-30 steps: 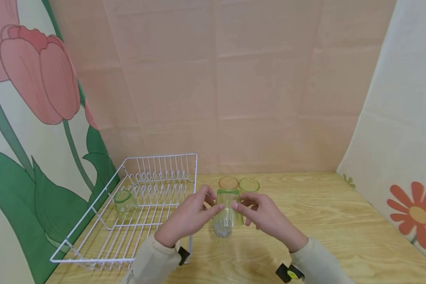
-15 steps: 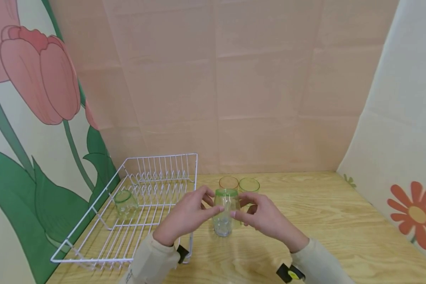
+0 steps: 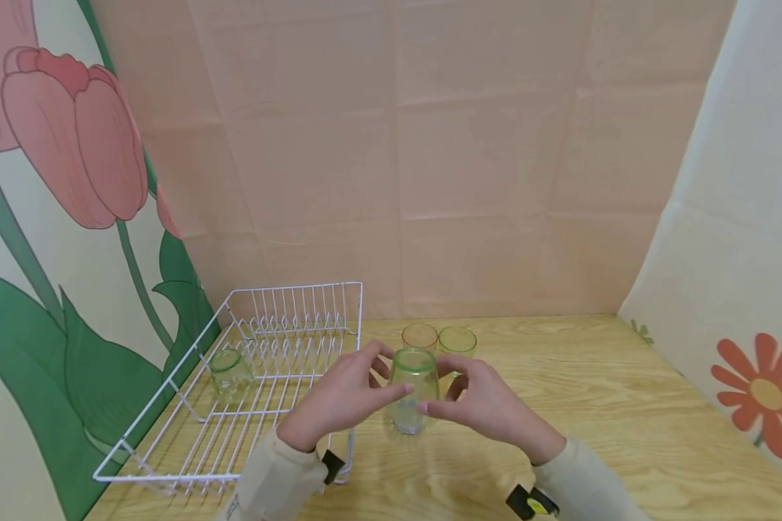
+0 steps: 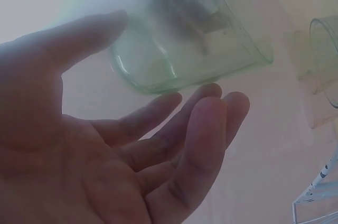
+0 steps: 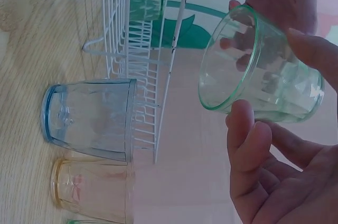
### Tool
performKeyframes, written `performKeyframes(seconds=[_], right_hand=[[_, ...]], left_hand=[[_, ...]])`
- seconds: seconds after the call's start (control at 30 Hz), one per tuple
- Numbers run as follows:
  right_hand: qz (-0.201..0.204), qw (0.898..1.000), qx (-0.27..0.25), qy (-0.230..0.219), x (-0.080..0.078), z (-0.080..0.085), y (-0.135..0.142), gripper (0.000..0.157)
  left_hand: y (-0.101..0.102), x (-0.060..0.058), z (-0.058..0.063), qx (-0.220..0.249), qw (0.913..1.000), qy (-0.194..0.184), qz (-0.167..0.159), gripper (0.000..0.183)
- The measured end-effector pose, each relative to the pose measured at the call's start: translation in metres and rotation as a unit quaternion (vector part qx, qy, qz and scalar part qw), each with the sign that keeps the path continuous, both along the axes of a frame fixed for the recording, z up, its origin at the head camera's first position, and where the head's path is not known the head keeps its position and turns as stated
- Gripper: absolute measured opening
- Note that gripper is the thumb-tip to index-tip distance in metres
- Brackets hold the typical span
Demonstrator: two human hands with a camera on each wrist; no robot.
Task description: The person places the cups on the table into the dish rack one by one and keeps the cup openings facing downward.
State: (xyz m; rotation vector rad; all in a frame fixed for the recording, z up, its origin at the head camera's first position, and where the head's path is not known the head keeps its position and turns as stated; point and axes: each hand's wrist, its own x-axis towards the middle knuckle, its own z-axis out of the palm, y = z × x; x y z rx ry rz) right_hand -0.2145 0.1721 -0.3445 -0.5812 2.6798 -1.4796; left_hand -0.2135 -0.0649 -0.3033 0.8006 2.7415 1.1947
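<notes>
A green glass (image 3: 414,375) is held up between both hands, base up and mouth down. My left hand (image 3: 345,391) grips its left side, thumb across the front and fingers behind. On the other side my right hand (image 3: 489,398) holds it, thumb low on the front. The right wrist view shows the green glass (image 5: 264,71) in the air with its mouth toward the table, the right fingertips (image 5: 243,115) at the rim. A blue glass (image 5: 92,121) stands upright on the table, overlapped by the held glass in the head view.
To the left stands a white wire dish rack (image 3: 280,412) with another green glass (image 3: 229,376) in it. Behind the hands are an orange-rimmed glass (image 3: 420,334) and a yellow-green glass (image 3: 457,339). The wooden table (image 3: 599,405) ends at a draped cloth backdrop (image 3: 495,217).
The green glass has tilted so its base ring, first seen nearly edge-on, now shows as a wide oval. My right thumb has shifted slightly down and left. Rack and other glasses stay put.
</notes>
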Motion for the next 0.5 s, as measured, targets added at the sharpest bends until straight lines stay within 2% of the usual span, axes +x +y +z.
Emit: performKeyframes(seconds=[0.17, 0.37, 0.5], right_hand=[[0.021, 1.0, 0.002, 0.006, 0.0014, -0.0001, 0.0001, 0.06], [0.077, 0.997, 0.006, 0.024, 0.0027, 0.0023, 0.0017, 0.053], [0.104, 0.994, 0.01, 0.038, 0.0037, 0.0029, 0.0017, 0.048]], left_hand=[[-0.0024, 0.0005, 0.0015, -0.001, 0.9998, -0.005, -0.019, 0.048], [-0.0066, 0.0026, 0.004, -0.004, 0.9989, -0.018, -0.044, 0.05], [-0.0093, 0.0042, 0.0052, -0.013, 0.998, -0.011, -0.061, 0.051]])
